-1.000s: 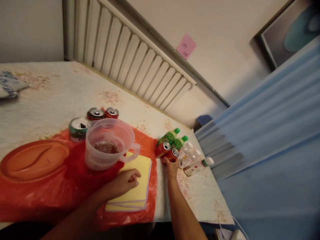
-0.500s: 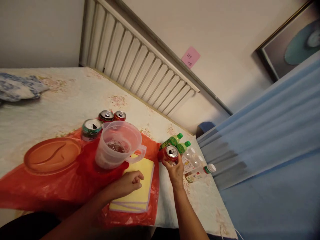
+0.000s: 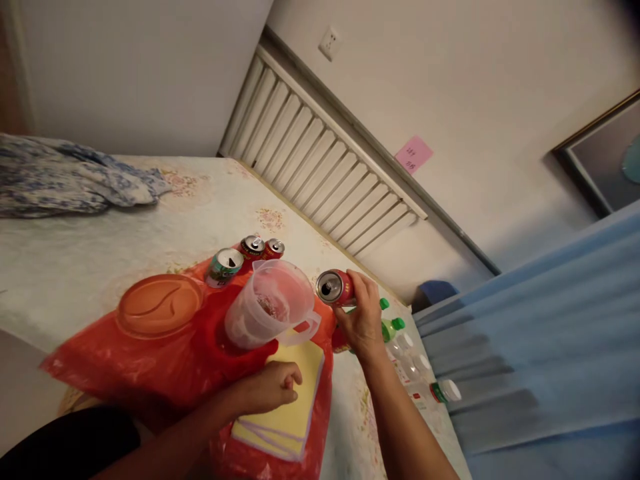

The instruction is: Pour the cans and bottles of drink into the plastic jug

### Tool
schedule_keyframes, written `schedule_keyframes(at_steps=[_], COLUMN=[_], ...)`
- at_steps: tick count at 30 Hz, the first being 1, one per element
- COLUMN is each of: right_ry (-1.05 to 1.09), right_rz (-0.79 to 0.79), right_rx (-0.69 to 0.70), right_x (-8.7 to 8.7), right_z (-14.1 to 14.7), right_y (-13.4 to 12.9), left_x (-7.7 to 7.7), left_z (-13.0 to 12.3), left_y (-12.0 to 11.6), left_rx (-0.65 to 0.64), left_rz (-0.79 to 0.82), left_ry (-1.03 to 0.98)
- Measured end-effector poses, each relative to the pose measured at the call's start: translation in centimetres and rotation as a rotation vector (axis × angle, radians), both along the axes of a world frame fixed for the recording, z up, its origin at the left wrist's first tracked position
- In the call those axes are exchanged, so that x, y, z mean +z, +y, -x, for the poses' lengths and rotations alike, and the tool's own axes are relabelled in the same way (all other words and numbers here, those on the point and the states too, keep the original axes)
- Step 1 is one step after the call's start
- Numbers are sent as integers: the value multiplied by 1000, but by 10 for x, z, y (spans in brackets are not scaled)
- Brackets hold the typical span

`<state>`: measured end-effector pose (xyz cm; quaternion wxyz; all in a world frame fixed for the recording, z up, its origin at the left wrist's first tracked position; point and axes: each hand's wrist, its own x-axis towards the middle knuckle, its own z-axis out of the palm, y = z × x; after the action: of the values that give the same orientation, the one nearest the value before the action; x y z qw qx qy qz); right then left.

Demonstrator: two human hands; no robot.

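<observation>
My right hand (image 3: 364,323) grips an open red drink can (image 3: 346,285), lifted and tipped so its top faces left toward the pitcher. A clear plastic pitcher (image 3: 241,323) with brown, foamy liquid stands left of the can, its handle on the right. My left hand (image 3: 270,388) is loosely curled over a stack of yellow cloths (image 3: 299,417) with purple edges, holding nothing. Beneath the pitcher lies a red plastic bag (image 3: 160,370). Below my right hand, a red object (image 3: 341,341) is partly hidden; I cannot make out its kind.
An orange lid (image 3: 160,307) lies left of the pitcher. Behind stand a green can (image 3: 223,269), a black-and-red can (image 3: 252,249) and a small red can (image 3: 274,249). Several bottles (image 3: 410,363) lie at the right. A patterned cloth (image 3: 75,180) is at far left, a radiator (image 3: 320,157) behind.
My right hand has raised the red can from beside the bottles and tipped it leftward toward the pitcher. My left hand keeps its curled pose over the yellow cloths. The view has shifted.
</observation>
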<state>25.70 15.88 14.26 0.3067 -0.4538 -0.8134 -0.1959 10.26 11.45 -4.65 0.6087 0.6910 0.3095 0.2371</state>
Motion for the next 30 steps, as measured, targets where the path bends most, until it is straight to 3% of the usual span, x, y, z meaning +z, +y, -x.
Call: schedule_keyframes(at_steps=[5,14,30], right_ry=[-181,-312,-446], right_rz=[-98,-161,-222], right_rx=[57,63,88], right_x=[13,25,38], right_z=[14,22,25], right_y=[6,8,8], left_x=[2,13,8], left_z=[0,5,1], left_y=[-1,-4,-2], left_rx=[-1,18,9], left_rz=[12,-8,-23], left_ry=[3,41,41])
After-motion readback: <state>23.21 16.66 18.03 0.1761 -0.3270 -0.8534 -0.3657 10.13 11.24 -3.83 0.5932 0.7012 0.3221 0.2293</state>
